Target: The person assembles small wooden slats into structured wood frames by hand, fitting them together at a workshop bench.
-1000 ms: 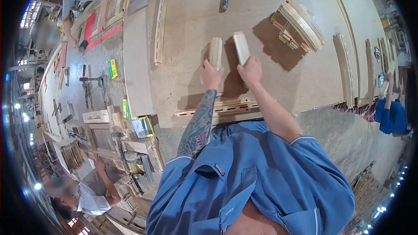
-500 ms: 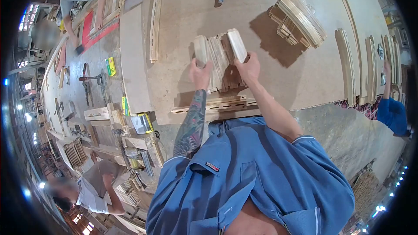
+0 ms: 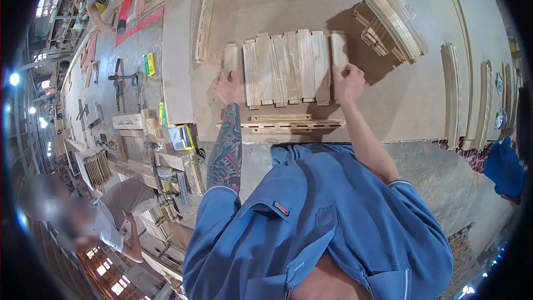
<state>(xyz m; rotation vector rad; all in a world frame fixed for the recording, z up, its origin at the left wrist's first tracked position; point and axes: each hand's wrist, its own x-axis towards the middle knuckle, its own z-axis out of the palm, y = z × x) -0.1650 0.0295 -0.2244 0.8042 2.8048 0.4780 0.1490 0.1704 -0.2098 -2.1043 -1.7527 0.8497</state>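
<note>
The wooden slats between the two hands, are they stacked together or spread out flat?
Spread flat: the wooden slats lie side by side on the board, left hand and right hand holding the end pieces.

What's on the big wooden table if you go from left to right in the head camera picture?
Long curved strip → left hand → row of wooden slats → right hand → stack of curved pieces → curved strips by the right edge.

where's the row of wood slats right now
In the head view the row of wood slats lies flat on the plywood table, between the left hand and right hand, just beyond the notched strips.
</note>
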